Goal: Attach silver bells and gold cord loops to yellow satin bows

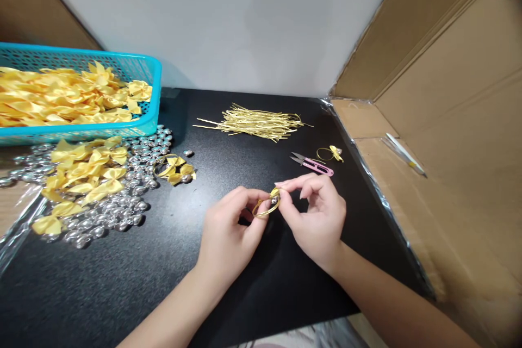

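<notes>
My left hand (230,225) pinches a gold cord loop (261,215) between thumb and fingertips, over the middle of the black table. On that loop sit a small yellow ribbon bow (274,192) and a shiny silver bead (274,200), partly hidden by fingers. The thumb and index finger of my right hand (316,220) close on the bow's right side. Pink-handled thread snips (320,166) lie just beyond my right hand. Close to them rests another bow (335,153) with a gold loop and bead.
A turquoise basket (157,76) full of yellow bows stands at the back left. Before it lie loose bows (84,171) among silver beads (101,220). Gold cords (261,122) form a bundle at the back. On the right, cardboard holds a slim white tool (405,155).
</notes>
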A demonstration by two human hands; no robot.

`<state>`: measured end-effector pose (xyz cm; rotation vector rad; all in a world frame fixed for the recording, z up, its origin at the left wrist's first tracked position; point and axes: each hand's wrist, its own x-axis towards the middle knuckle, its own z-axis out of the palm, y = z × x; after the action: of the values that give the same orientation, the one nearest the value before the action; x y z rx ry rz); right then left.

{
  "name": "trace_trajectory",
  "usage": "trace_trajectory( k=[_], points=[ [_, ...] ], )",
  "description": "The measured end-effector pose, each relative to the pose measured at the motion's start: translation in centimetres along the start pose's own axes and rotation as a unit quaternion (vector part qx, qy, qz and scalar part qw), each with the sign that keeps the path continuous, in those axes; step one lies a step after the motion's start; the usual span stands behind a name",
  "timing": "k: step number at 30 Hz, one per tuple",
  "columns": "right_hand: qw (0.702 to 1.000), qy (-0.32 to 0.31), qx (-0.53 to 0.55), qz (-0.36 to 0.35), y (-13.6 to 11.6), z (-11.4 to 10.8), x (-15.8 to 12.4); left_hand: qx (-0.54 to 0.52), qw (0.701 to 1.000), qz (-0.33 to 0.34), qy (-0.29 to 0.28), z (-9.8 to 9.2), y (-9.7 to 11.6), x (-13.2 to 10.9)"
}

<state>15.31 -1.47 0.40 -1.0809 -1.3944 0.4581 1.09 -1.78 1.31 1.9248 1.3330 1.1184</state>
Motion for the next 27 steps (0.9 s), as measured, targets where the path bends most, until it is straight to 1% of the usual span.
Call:
trace_trajectory(
  k=[5,13,18,22,27],
  points=[
    [0.998,0.001,0.016,0.056,0.2,0.08,-0.06,-0.016,1.0,-0.027,-0.004,0.0,-0.07,0.0],
    [0.997,0.017,-0.027,0.065,0.27,0.24,-0.01,-0.025,0.998,-0.061,-0.001,0.05,-0.13,0.02],
    [0.997,0.031,-0.049,0.05,0.37,0.44,0.0,-0.003,1.0,-0.026,0.009,0.19,-0.08,-0.01],
    [0.997,0.039,-0.046,0.048,0.43,0.51,-0.07,0.014,1.0,0.001,0.021,0.24,-0.13,0.0],
    [0.997,0.036,-0.063,0.029,0.43,0.38,-0.24,0.018,0.999,-0.016,0.021,0.21,-0.27,-0.11]
  ],
)
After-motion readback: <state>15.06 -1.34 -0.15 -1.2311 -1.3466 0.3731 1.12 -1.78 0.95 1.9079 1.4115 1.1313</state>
